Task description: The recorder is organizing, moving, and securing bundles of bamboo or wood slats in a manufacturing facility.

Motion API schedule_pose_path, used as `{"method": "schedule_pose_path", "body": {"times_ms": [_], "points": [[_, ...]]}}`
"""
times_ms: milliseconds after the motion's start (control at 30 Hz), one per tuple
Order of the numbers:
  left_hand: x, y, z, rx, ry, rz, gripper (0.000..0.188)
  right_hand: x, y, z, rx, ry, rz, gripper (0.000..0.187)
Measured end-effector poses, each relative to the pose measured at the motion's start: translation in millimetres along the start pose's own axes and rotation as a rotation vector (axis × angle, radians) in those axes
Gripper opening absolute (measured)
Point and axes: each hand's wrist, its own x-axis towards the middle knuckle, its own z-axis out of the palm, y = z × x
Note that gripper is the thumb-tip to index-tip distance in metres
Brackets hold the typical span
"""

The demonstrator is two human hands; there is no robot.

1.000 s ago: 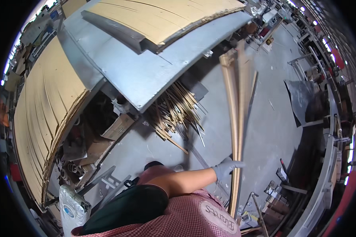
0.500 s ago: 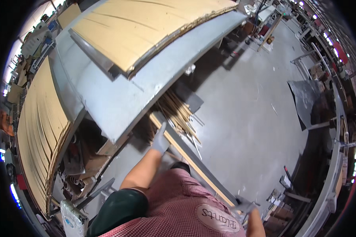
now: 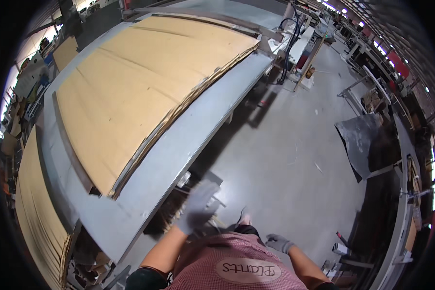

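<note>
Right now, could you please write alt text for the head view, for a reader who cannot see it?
A person's grey-gloved left hand, blurred, hovers near the edge of a metal table, and the right hand hangs over the floor beside a checked apron; both look empty. Stacked yellowish sheets lie on the table.

A metal worktable (image 3: 193, 130) and stacked sheets (image 3: 145, 82) mark a workshop.
</note>
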Motion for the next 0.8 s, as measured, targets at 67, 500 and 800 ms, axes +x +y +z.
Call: {"method": "schedule_pose_path", "body": {"times_ms": [67, 500, 800], "points": [[64.1, -6.9, -16.5, 0.325, 0.071, -0.096, 0.049, 21.4, 32.3, -60.2, 0.054, 0.062, 0.089, 0.057], [124.6, -64.5, 0.7, 0.741, 0.093, -0.460, 0.044, 262.1, -196.1, -446.3, -0.216, 0.240, -0.130, 0.060], [367.6, -57.8, -6.8, 0.210, 0.119, -0.528, 0.015, 216.8, -519.3, -521.0, -0.177, 0.156, -0.821, 0.038]]}}
